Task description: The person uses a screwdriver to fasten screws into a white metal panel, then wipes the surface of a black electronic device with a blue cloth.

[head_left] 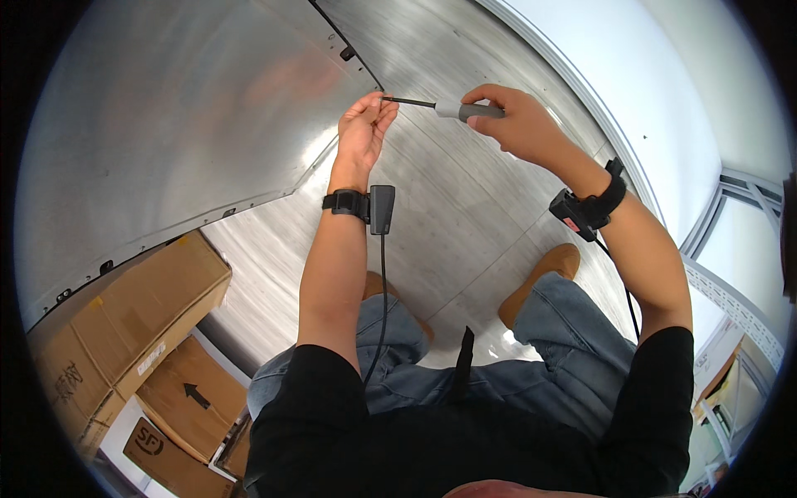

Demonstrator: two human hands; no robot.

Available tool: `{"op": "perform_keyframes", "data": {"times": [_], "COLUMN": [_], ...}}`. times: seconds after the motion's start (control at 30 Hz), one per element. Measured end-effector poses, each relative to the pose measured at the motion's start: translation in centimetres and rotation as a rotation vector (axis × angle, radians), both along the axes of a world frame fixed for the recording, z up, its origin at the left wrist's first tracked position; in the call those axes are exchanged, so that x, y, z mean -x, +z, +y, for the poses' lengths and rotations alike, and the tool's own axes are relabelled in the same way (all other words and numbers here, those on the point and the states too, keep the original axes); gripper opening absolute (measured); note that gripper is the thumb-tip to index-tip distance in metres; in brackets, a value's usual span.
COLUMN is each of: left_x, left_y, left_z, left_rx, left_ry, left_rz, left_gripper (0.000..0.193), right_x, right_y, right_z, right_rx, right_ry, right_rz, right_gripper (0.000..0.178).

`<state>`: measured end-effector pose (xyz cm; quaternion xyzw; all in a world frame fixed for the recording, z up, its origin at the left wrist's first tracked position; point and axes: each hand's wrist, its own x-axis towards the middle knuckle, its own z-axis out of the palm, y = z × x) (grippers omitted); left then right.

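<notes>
1. Steadying, apparently: left hand (364, 126) pinches at the tip of a grey-handled, black-shafted screwdriver (447, 109).
2. Right hand (516, 123) wraps its handle.
3. Next move likely calls for alignment; silver sheet-metal panel (183, 108) lies left of both grips.

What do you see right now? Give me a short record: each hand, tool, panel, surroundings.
Right hand: grips the screwdriver by its handle
Left hand: fingertips at the screwdriver's tip; exact contact unclear
Tool: grey handle, dark shaft pointing left
Metal panel: large, silvery; its edge beside the left fingertips
Wrists: black strapped device on each
Surroundings: cardboard boxes lower left; grey plank-look floor
</notes>
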<state>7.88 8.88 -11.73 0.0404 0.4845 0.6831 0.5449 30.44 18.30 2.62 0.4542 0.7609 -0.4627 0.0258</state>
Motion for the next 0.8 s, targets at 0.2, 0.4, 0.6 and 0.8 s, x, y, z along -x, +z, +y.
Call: {"op": "perform_keyframes", "data": {"times": [0.2,0.4,0.6,0.8], "left_x": [1.2,3.2,3.4,1.3], "left_y": [0.7,0.4,0.0,1.0], "left_z": [-0.3,-1.5,-0.9,0.9], "left_rx": [0.084,0.134,0.008,0.029], "left_ry": [-0.092,-0.149,-0.038,0.039], "left_rz": [0.105,0.134,0.027,-0.102], "left_gripper": [0.014,0.013,0.017,0.019], "right_x": [0.3,2.0,2.1,1.7], "right_y": [-0.6,-0.9,-4.9,-9.2], "right_z": [-0.7,-2.6,-4.7,-8.8], "right_rx": [-0.211,-0.352,-0.233,0.113], "right_ry": [0.105,0.179,-0.053,-0.384], "right_rz": [0.092,0.063,0.264,0.453], "right_gripper": [0.026,0.025,0.026,0.027]}}
